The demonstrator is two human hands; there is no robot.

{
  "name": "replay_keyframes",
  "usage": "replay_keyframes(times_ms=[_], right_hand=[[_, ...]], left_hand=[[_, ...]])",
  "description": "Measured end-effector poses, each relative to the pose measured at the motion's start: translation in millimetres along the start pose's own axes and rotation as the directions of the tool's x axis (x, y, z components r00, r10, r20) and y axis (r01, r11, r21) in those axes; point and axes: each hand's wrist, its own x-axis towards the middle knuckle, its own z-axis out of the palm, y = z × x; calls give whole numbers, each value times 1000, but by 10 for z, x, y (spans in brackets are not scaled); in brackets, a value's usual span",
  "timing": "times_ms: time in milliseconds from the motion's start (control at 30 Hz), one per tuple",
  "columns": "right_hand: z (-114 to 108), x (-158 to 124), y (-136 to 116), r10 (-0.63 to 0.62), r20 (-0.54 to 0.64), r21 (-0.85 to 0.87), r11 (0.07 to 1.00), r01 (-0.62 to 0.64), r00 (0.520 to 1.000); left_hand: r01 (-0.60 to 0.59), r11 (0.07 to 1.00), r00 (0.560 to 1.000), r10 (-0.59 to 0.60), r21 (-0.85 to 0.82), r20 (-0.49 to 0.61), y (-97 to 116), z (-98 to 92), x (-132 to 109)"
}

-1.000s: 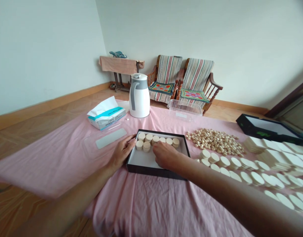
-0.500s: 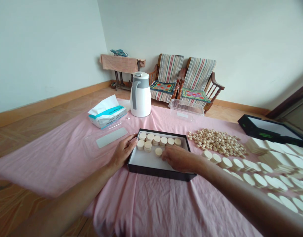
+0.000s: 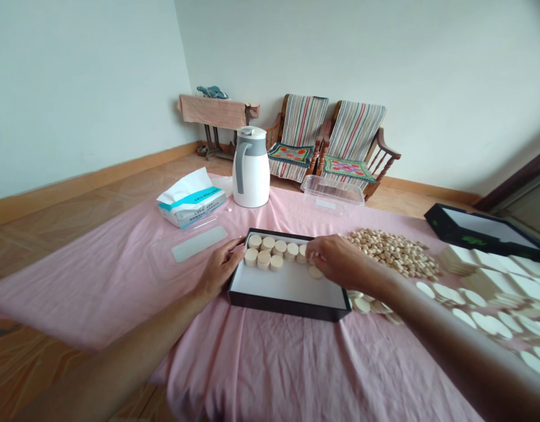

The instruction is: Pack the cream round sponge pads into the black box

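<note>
A black box (image 3: 287, 308) with a white inside lies open on the pink cloth, holding rows of round cream discs (image 3: 278, 249). My left hand (image 3: 219, 268) rests with straight fingers against the box's left rim, holding nothing. At the far right corner of the box, my right hand (image 3: 335, 261) curls over the discs, its fingertips touching the end of the back row. A single disc (image 3: 314, 271) lies just under that hand. My right forearm hides part of the discs (image 3: 362, 305) standing on the cloth beside the box.
A heap of small beige pellets (image 3: 395, 255) lies behind the box. White card pieces (image 3: 489, 275) and a black lid (image 3: 481, 231) sit at right. Farther back are a white thermos jug (image 3: 251, 167), a tissue pack (image 3: 190, 200) and a clear plastic tub (image 3: 332, 190).
My right hand has moved right and back, toward the box's far right corner. The loose disc now sits in the front row, and another disc lies near the right end. My left hand stays put.
</note>
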Motion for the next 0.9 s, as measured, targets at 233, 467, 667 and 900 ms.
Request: replay_keyframes(times_ms=[233, 467, 667, 900], right_hand=[[61, -141, -22, -42, 145, -290, 953, 83, 989], [212, -68, -156, 0, 154, -321, 946, 50, 988], [149, -60, -124, 5, 150, -212, 977, 27, 989], [346, 11, -23, -104, 121, -67, 991, 112, 987]], left_hand=[[-12, 1000, 1000, 12, 7, -7, 36, 5, 0], [-25, 999, 1000, 25, 20, 4, 21, 8, 10], [-1, 1000, 1000, 1, 9, -2, 8, 4, 5], [-2, 1000, 1000, 2, -5, 8, 19, 4, -5]])
